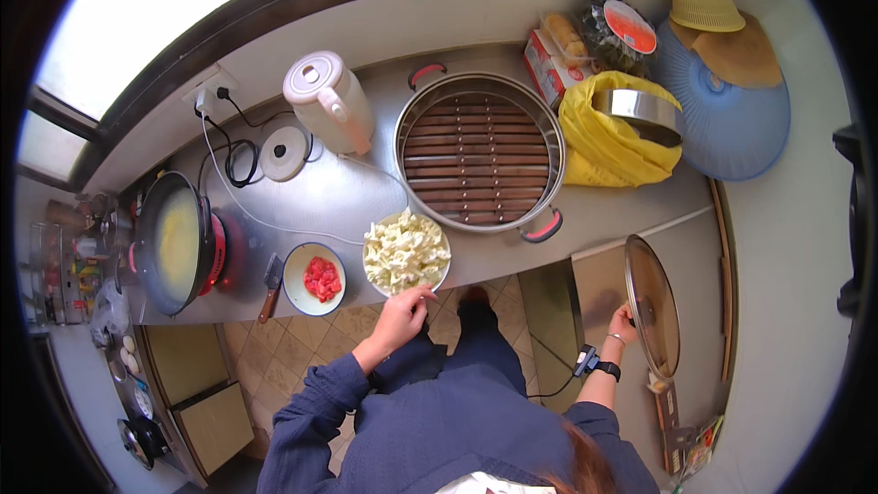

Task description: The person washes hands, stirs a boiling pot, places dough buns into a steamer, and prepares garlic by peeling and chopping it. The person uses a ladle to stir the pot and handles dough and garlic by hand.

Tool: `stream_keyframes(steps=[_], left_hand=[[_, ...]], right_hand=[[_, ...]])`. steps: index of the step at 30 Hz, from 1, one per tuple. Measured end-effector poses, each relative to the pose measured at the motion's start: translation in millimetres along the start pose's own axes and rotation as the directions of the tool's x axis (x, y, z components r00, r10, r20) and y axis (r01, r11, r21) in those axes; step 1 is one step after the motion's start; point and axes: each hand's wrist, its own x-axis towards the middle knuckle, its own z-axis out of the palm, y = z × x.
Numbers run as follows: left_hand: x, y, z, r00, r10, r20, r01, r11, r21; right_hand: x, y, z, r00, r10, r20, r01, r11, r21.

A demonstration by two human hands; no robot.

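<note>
At the counter's front edge, my left hand (pixel 402 318) has its fingers closed at the near rim of a white bowl (pixel 444 276) heaped with cut cauliflower (pixel 402 252). Out to the right, my right hand (pixel 623 324) grips the knob of a glass pot lid (pixel 657 288), which is tilted almost on edge. A white, blue-rimmed bowl (pixel 294 297) of red chopped pieces (pixel 322 279), perhaps tomato, sits left of the cauliflower. Behind stands a steamer pot (pixel 558 178) with a brown slatted rack (pixel 476 160) inside.
A dark wok (pixel 188 288) holding yellowish liquid sits on a red-lit cooker (pixel 218 252) at left. A knife (pixel 271 288) lies beside it. A pale kettle (pixel 329 105), its base (pixel 284 154), and cords stand behind. A yellow bag (pixel 608 151) and blue cover (pixel 732 123) are at right.
</note>
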Motion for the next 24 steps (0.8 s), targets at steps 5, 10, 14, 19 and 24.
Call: stream_keyframes(steps=[5,10,14,19,24], left_hand=[[37.3,13.9,61.6,0.929,-0.312,0.200,0.364,0.868,-0.338],[87.4,21.2,120.6,0.709,-0.614,0.348,0.592,0.248,-0.767],[121.8,8.9,151.8,0.668,-0.709,0.225,0.436,0.128,-0.891],[148.1,-26.1,188.1,0.677,-0.700,0.229,0.360,0.043,-0.932],[159.4,-32.5,206.7,0.677,-0.725,0.125,0.167,-0.014,-0.986]], right_hand=[[79.8,-10.1,23.9,0.956,0.282,0.080,-0.293,0.919,0.266],[113.2,-2.7,52.2,0.952,0.305,-0.014,-0.300,0.943,0.144],[103.2,-3.8,70.6,0.937,0.343,-0.060,-0.337,0.936,0.101],[65.2,-1.1,76.3,0.940,0.329,-0.096,-0.319,0.942,0.106],[22.7,5.9,54.4,0.907,0.381,-0.182,-0.396,0.916,-0.059]])
